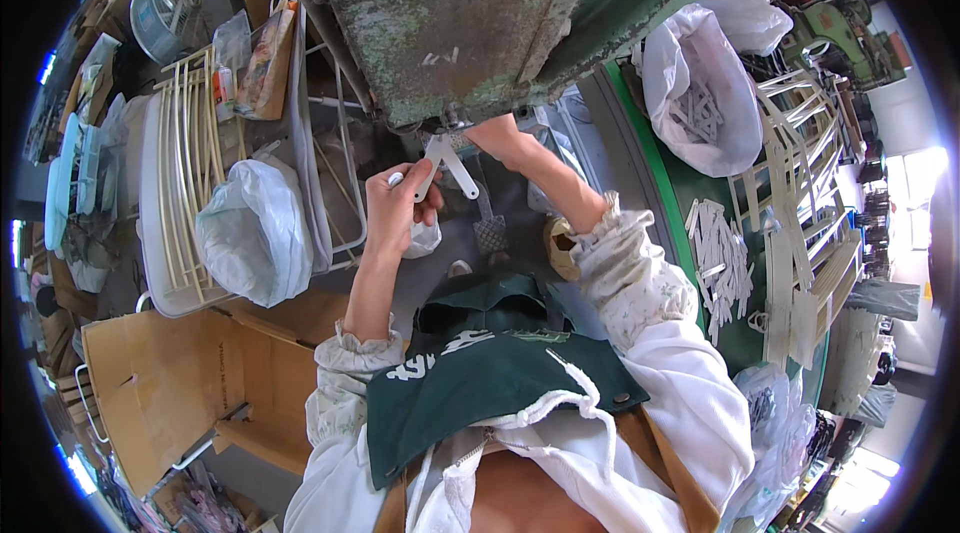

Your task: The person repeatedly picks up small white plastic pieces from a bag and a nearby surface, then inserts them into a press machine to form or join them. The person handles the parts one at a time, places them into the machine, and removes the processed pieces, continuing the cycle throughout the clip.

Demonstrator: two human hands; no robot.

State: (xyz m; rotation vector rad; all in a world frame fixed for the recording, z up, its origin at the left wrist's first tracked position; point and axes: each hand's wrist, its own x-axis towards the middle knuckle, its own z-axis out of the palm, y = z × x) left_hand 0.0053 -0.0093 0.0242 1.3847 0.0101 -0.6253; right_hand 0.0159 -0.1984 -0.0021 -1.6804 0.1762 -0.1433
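Head view, from the left: a pale table (150, 243) carries a row of bowed rods (187, 153) along its length, and a crumpled white bag (256, 238) sits by its near right corner. An opened cardboard box (165, 388) stands just beyond the near edge.

Next comes the left hand (393, 205), closed on a flat white strip (430, 175) near its lower end; a further pale, rounded tip (396, 179) pokes out by the thumb. The strip's long axis runs from these fingers up and slightly right, to the bottom edge of a worn green machine (450, 38). A second flat strip (460, 173) meets it up there and slants down to the right, so the two form an upside-down V with its point beneath the machine. Whether they are joined at that point I cannot tell.

Just right of the point is the right hand (503, 141), its forearm reaching in from the lower right. Its fingertips are partly hidden by the machine, so I cannot tell whether it grips anything. It is the nearer hand to the point of the V, while the left is nearer the lower ends.

Farther right, a green table (683, 191) bears an open white sack (735, 133) of strips toward its far end and a loose strip pile (720, 268) along its left edge.
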